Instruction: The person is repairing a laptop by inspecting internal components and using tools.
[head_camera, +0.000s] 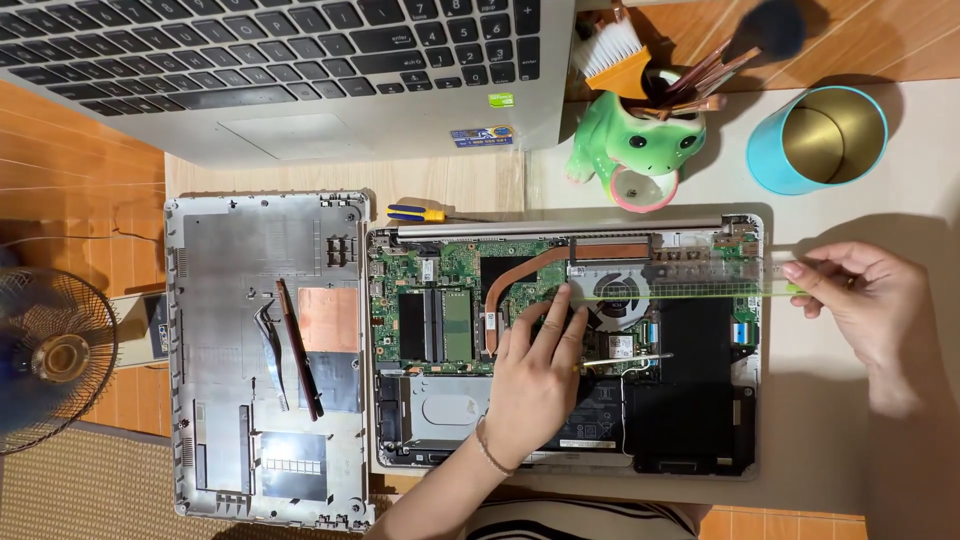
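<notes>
Your way above the opened laptop (700, 420) was hemmed by the frog pot (640, 145) and teal cup (815, 140); bare tabletop (850, 460) lay open right.

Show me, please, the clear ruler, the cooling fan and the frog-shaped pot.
clear ruler (690, 291), head view, middle of its strip.
cooling fan (617, 303), head view, its hub below the ruler.
frog-shaped pot (650, 140), head view, its green face.
</notes>
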